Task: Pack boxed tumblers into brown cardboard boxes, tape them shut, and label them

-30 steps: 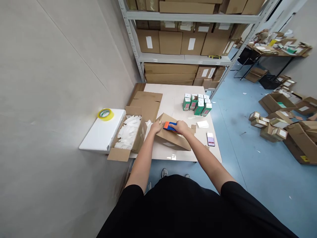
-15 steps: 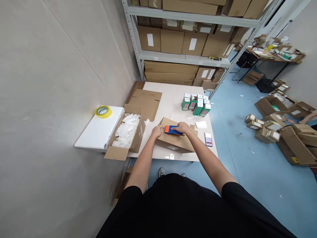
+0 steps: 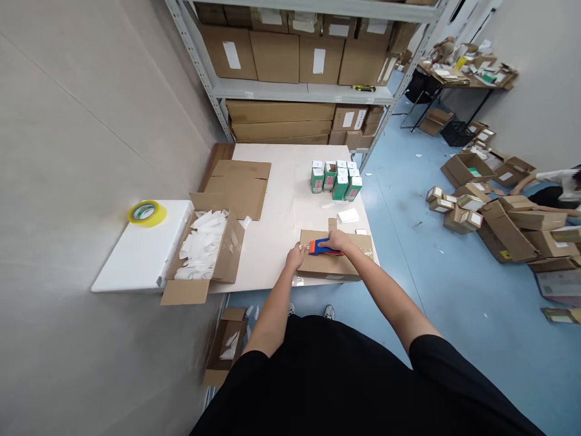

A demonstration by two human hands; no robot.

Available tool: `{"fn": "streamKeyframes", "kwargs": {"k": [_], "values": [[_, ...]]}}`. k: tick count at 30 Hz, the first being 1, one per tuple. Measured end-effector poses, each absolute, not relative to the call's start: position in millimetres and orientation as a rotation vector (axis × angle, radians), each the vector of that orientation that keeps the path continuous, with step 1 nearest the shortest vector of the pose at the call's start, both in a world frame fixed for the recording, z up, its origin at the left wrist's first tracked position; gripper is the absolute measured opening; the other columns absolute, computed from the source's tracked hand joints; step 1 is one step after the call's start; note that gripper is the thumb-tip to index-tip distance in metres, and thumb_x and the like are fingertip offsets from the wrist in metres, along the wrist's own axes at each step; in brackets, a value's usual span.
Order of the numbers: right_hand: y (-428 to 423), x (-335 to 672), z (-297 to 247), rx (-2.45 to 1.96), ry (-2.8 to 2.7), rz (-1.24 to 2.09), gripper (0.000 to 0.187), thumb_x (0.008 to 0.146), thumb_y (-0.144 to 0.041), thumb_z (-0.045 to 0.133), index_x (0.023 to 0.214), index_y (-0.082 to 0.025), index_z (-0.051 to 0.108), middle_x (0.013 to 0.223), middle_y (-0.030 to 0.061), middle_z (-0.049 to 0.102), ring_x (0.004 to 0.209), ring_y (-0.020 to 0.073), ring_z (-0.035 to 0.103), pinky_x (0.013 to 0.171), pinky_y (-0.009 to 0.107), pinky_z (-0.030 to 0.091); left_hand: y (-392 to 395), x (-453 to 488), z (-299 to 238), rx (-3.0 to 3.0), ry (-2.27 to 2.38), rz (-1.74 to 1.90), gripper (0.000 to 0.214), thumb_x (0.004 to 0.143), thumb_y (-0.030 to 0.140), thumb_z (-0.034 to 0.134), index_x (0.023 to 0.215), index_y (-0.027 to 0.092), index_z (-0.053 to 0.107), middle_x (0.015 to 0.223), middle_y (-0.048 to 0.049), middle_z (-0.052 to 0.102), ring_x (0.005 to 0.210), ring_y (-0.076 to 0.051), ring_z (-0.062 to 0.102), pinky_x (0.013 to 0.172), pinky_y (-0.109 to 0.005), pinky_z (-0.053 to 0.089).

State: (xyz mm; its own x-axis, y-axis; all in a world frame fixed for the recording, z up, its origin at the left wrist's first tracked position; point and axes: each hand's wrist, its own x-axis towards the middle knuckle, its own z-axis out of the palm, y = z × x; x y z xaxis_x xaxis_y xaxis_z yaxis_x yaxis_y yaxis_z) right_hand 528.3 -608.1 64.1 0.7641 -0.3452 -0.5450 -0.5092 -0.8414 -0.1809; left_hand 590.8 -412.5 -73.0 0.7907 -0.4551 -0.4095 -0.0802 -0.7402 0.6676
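At the right edge a co-worker (image 3: pixel 563 184) now shows to the shoulder, where half a second ago only a forearm did. Your closed carton (image 3: pixel 349 268) has lost its slant and shifted right; it sits at the near right of the white table (image 3: pixel 285 200), long axis left to right, along the near edge. The tape dispenser (image 3: pixel 323 247) over its top runs the same way, orange end pointing left. Your right hand (image 3: pixel 338 240) is wrapped around the dispenser; your left hand (image 3: pixel 295 257) has its fingers bunched at the carton's left end, and whether they pinch tape you cannot tell. Your right forearm hides part of the carton. Around you: shelving (image 3: pixel 284 91) beyond the table, an open carton (image 3: pixel 229 254) left, flattened cardboard (image 3: pixel 245 191) far left, green boxes (image 3: pixel 340 188) far right, a tape roll (image 3: pixel 157 217) left, and a white card (image 3: pixel 348 215) just beyond your carton.
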Motion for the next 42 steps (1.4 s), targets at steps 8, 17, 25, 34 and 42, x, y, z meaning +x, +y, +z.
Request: {"fn": "streamKeyframes", "kwargs": {"k": [8,17,25,34,42], "values": [[-695.4,457.6,66.7,-2.741,0.787,0.743,0.058,0.084,-0.070,0.073,0.103,-0.016,0.078,0.114,0.0171,0.078,0.103,0.0293,0.073,0.072,0.029,0.049,-425.5,584.2,-85.9,2.418,-0.419,-0.699,0.062,0.108,0.057,0.034,0.149,0.015,0.055,0.131,-0.0207,0.073,0.125,-0.033,0.069,0.102,-0.040,0.052],[-784.6,374.3,63.4,-2.661,0.949,0.714,0.055,0.082,-0.073,0.071,0.092,-0.019,0.075,0.096,0.0122,0.077,0.089,0.0270,0.071,0.061,0.028,0.038,-422.8,591.0,-92.3,2.342,-0.418,-0.655,0.058,0.106,0.060,0.038,0.143,0.021,0.061,0.136,-0.0136,0.073,0.121,-0.030,0.070,0.102,-0.040,0.053],[-850.7,315.3,52.8,-2.609,1.115,0.704,0.049,0.079,-0.068,0.075,0.082,-0.019,0.073,0.084,0.0096,0.073,0.082,0.0238,0.068,0.059,0.028,0.033,-419.5,593.5,-91.1,2.306,-0.438,-0.655,0.053,0.106,0.056,0.039,0.138,0.022,0.064,0.136,-0.0119,0.073,0.124,-0.028,0.069,0.104,-0.038,0.052],[-841.4,314.1,18.9,-2.522,1.160,0.635,0.046,0.077,-0.065,0.078,0.072,-0.021,0.068,0.071,0.0073,0.068,0.070,0.0223,0.065,0.057,0.030,0.033,-415.3,595.4,-89.1,2.358,-0.382,-0.684,0.057,0.105,0.058,0.041,0.141,0.021,0.064,0.138,-0.0147,0.071,0.130,-0.033,0.065,0.108,-0.043,0.050],[-805.7,333.7,39.0,-2.408,1.046,0.408,0.054,0.076,-0.070,0.076,0.062,-0.022,0.056,0.061,0.0006,0.059,0.063,0.0168,0.055,0.056,0.028,0.031,-384.0,622.4,-91.0,2.222,-0.282,-0.713,0.053,0.105,0.055,0.044,0.140,0.022,0.067,0.140,-0.0095,0.071,0.133,-0.030,0.063,0.112,-0.040,0.049]]}}
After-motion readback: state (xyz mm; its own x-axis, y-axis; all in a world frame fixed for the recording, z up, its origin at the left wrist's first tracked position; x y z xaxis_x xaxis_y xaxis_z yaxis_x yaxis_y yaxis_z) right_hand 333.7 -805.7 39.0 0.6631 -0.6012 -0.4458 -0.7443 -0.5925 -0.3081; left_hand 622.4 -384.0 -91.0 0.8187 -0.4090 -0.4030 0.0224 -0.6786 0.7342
